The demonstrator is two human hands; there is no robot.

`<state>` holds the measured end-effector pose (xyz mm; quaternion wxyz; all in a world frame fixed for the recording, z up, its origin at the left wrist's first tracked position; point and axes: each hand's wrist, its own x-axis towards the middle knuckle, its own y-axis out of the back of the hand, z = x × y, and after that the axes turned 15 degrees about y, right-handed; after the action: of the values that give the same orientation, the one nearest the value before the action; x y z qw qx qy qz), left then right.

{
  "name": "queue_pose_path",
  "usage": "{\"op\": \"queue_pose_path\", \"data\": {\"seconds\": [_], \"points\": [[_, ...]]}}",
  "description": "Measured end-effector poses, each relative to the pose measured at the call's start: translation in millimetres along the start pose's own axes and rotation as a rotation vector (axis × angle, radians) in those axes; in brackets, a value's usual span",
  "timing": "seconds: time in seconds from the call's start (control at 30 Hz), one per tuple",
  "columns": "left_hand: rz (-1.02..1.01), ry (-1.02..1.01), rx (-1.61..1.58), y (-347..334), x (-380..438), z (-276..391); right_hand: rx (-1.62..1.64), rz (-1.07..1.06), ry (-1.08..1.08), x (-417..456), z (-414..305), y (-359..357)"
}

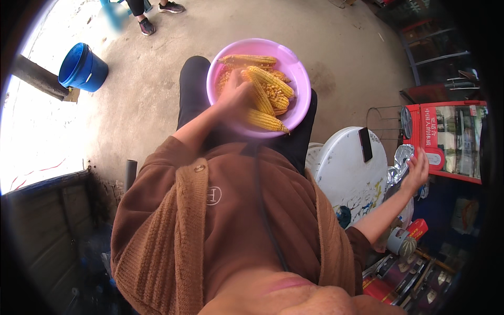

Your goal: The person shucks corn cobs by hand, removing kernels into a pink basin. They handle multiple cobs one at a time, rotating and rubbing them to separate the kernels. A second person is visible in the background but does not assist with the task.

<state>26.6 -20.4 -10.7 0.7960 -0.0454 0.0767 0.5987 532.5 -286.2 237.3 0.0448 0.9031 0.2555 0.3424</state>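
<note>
A pink plastic basin (303,94) rests across my thighs, holding several ears of yellow corn and loose kernels. My left hand (238,92) is inside its left part, beside a long corn ear (260,92); its fingertips are partly hidden, so whether it grips anything is unclear. Another corn ear (267,120) lies at the near side of the basin, and one more (252,60) at the far side. Away from the basin, my right hand (417,171) is held out at the far right with fingers extended and nothing visible in it, near crumpled silver foil (401,157).
A white round table (346,169) at my right bears a black phone (365,144). Beyond it stands a red-framed display cabinet (433,138). A blue bucket (82,67) is on the floor at left; a person's shoes (147,26) show at the top.
</note>
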Motion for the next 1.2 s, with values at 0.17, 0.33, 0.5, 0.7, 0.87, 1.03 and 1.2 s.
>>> {"op": "queue_pose_path", "data": {"seconds": [0.17, 0.33, 0.5, 0.7, 0.87, 1.03, 1.2], "points": [[-0.008, 0.138, -0.225, -2, -12, 17, 0.057, -0.802, 0.182, -107, -38, -243], [-0.014, 0.145, -0.26, -2, -2, 4, 0.109, -1.024, 0.465, -223, -21, -367], [-0.01, 0.0, -0.201, -4, 2, 1, -0.033, -0.942, 0.616, -240, -13, -378], [-0.024, -0.05, -0.205, -11, -1, 1, -0.063, -0.948, 0.7, -234, -13, -375], [0.02, 0.015, -0.3, -9, 3, 1, 0.096, -0.816, 0.665, -235, -13, -378], [0.086, 0.077, -0.197, -7, 3, -1, 0.171, -0.838, 0.681, -232, -19, -374], [0.056, 0.088, -0.101, -5, -9, 9, 0.213, -0.92, 0.671, -227, -18, -368]]}}
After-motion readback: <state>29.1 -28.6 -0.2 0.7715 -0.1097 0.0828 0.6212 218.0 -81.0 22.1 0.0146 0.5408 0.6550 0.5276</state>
